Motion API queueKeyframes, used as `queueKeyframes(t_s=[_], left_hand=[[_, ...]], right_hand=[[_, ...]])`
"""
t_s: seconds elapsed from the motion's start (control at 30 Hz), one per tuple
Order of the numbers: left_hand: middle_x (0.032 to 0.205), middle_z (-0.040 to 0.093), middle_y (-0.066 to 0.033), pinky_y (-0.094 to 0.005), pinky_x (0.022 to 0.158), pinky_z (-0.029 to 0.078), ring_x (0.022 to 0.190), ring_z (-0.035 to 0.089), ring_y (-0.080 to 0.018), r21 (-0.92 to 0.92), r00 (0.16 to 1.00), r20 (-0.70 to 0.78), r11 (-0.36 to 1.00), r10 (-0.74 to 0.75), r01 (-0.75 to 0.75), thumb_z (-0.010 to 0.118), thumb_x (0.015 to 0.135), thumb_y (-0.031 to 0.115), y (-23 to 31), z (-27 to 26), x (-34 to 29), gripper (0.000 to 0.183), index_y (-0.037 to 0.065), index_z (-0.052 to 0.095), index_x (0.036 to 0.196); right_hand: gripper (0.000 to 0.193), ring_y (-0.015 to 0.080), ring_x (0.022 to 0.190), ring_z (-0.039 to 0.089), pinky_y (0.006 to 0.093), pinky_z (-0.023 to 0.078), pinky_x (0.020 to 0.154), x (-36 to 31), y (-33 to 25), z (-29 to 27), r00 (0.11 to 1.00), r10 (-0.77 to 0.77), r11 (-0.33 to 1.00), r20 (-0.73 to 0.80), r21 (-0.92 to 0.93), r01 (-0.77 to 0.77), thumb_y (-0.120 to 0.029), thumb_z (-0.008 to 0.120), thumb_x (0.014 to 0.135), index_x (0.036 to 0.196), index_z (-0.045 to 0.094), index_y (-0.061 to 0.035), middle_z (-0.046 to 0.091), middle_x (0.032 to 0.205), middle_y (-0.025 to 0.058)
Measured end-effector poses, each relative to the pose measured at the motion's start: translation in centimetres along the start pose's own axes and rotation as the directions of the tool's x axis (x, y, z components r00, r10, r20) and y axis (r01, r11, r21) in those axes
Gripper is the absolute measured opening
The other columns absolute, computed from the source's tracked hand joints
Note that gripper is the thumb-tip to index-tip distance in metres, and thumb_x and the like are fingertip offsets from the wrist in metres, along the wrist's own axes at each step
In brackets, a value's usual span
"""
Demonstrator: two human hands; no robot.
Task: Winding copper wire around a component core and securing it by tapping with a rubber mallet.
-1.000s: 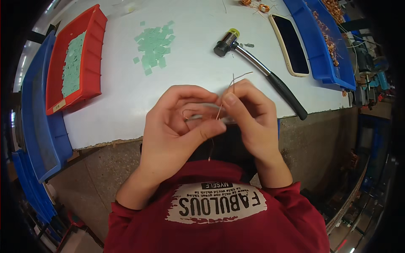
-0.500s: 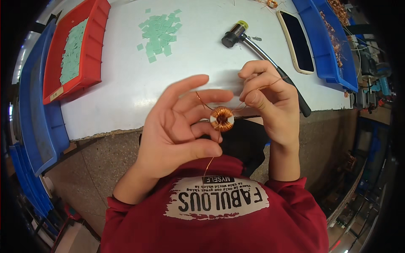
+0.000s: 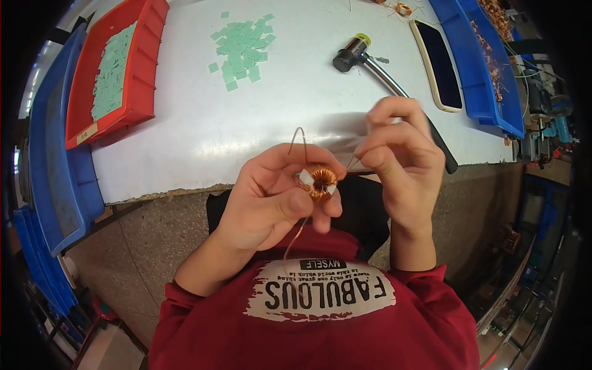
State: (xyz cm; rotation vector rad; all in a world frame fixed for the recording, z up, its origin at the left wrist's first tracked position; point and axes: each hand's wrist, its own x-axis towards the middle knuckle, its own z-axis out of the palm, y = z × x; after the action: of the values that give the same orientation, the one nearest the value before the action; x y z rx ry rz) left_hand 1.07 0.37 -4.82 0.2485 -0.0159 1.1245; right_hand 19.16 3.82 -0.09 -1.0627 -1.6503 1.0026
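Note:
A small ring-shaped coil (image 3: 321,179), wound with copper wire and showing white patches on two sides, sits between the thumb and fingers of my left hand (image 3: 265,194). One loose wire end arches up above those fingers, and another hangs down toward my shirt. To the right, my right hand (image 3: 404,163) pinches thin copper wire leads (image 3: 353,163) that run from the coil's upper right. Both hands are just in front of the table's near edge.
A rubber-headed hammer (image 3: 352,54) lies behind my right hand, beside a phone (image 3: 436,65). Green square sheets (image 3: 242,49) lie in a pile. A red bin (image 3: 143,65) of such squares stands left; blue bins (image 3: 478,68) flank the table (image 3: 185,142).
My left fingers have closed around the coil, which was hanging by its wires in front of the open palm. The coil has shifted slightly left. My right hand keeps its pinch.

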Motion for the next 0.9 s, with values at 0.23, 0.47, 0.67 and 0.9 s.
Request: queueKeyframes(t_s=[0.23, 0.47, 0.67, 0.9], left_hand=[[0.11, 0.058, -0.0222, -0.0344, 0.074, 0.058, 0.09, 0.065, -0.0274, 0.229, 0.998, -0.059, 0.973, -0.025, 0.038, 0.065, 0.08, -0.005, 0.0, 0.3, -0.4, 0.041, -0.009, 0.049, 0.118], [0.113, 0.058, -0.025, -0.0347, 0.071, 0.059, 0.089, 0.066, -0.03, 0.144, 0.992, 0.018, 0.982, -0.127, 0.123, 0.069, 0.079, -0.001, 0.4, 0.5, -0.5, 0.043, -0.008, 0.05, 0.116], [0.115, 0.056, -0.0233, -0.0364, 0.07, 0.06, 0.089, 0.065, -0.0329, 0.199, 0.995, 0.033, 0.976, -0.097, 0.089, 0.068, 0.077, -0.004, 0.2, 1.0, -1.1, 0.044, -0.002, 0.052, 0.119], [0.117, 0.055, -0.0234, -0.0373, 0.072, 0.06, 0.089, 0.065, -0.0339, 0.237, 0.999, 0.028, 0.971, -0.031, 0.023, 0.068, 0.077, -0.005, 0.1, 1.2, -1.1, 0.04, 0.001, 0.053, 0.114]], right_hand=[[0.012, 0.0192, 0.096, 0.048, 0.0334, 0.042, 0.081, 0.3, -4.5, -2.7, 0.798, -0.573, 0.598, 0.187, -0.57, 0.564, -0.016, 0.071, 0.074, 0.073, 0.067, -0.0053, 0.049, 0.108, 0.0098], [0.012, 0.0177, 0.098, 0.046, 0.0327, 0.041, 0.083, 4.5, -1.1, -1.7, 0.935, -0.089, 0.972, 0.344, -0.173, 0.157, -0.015, 0.072, 0.074, 0.071, 0.067, -0.0042, 0.045, 0.108, 0.007], [0.012, 0.0093, 0.09, 0.048, 0.0218, 0.043, 0.073, 3.0, -0.9, -1.6, 0.92, 0.106, 0.992, 0.378, 0.024, -0.124, -0.012, 0.069, 0.081, 0.078, 0.068, -0.0008, 0.044, 0.107, 0.0038], [0.017, 0.0116, 0.087, 0.048, 0.0246, 0.04, 0.073, 2.9, 0.0, -0.7, 0.826, 0.269, 0.884, 0.496, 0.214, -0.416, -0.014, 0.067, 0.082, 0.088, 0.068, 0.0017, 0.046, 0.107, 0.005]])
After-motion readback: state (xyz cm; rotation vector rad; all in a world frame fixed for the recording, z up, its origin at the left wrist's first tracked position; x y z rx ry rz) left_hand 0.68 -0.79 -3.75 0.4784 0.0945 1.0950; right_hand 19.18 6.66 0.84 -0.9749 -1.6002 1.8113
